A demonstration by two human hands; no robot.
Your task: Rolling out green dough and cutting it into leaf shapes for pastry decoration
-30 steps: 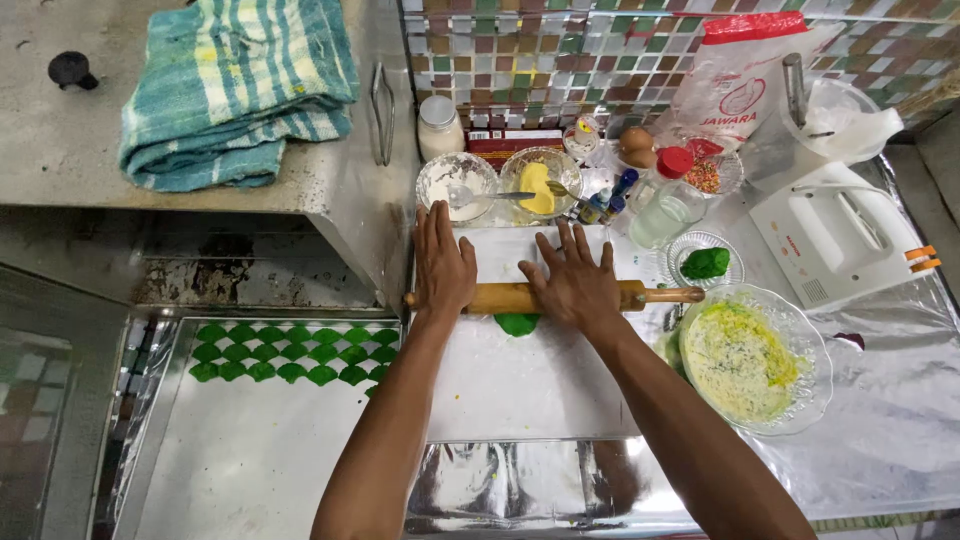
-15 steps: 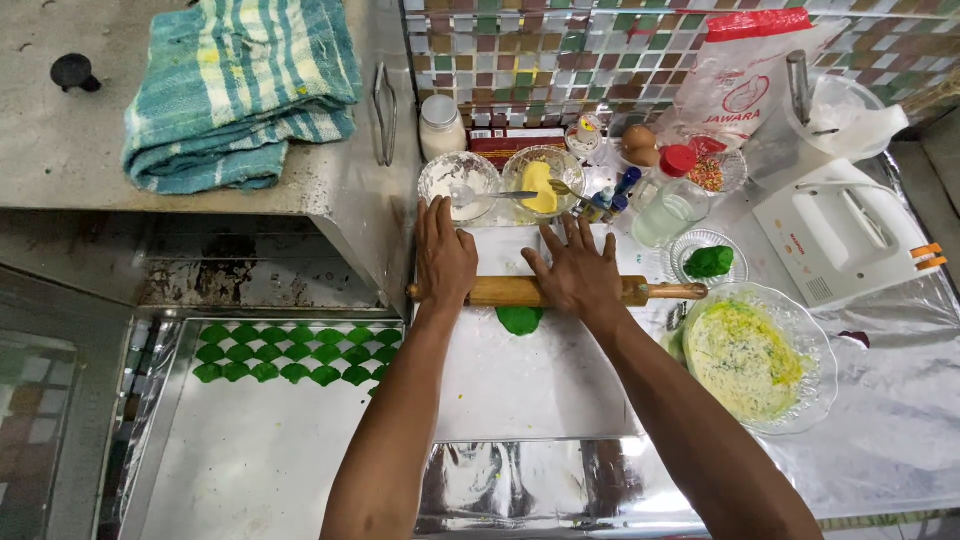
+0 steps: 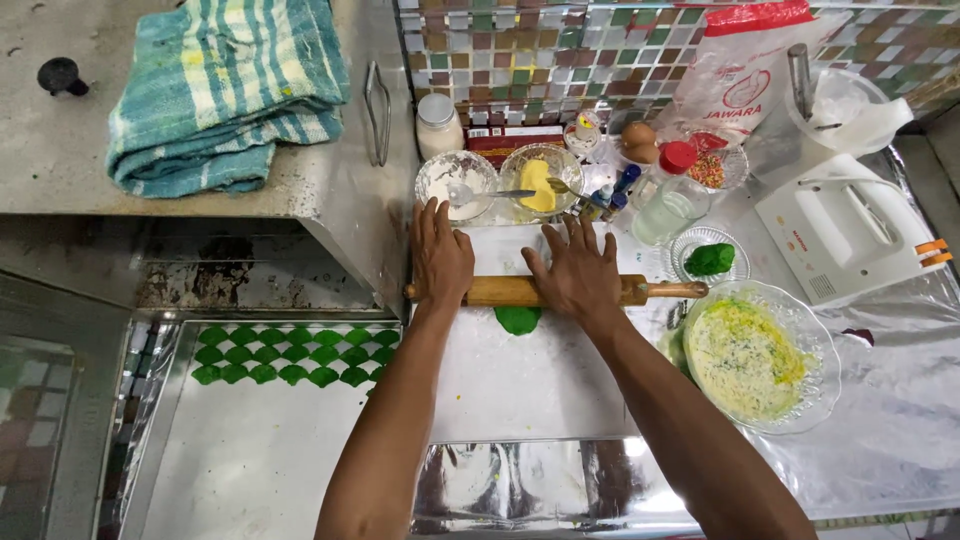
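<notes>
Both my palms press flat on a wooden rolling pin (image 3: 505,291) that lies crosswise on a white work sheet (image 3: 520,370). My left hand (image 3: 440,255) rests near the pin's left end, my right hand (image 3: 575,270) on its middle. A small flat piece of green dough (image 3: 518,320) shows just under the pin, between my arms. Fingers of both hands are spread and point away from me.
A tray (image 3: 250,460) at the left holds rows of green dough pieces (image 3: 290,355). To the right stand a glass bowl of yellow-white filling (image 3: 745,358), a small dish of green dough (image 3: 710,260), a white hand mixer (image 3: 835,230), bottles and bowls. A striped towel (image 3: 225,90) lies at the back left.
The rolling pin and both hands have stayed over the green dough, shifting only slightly; the dough still shows at the pin's near side.
</notes>
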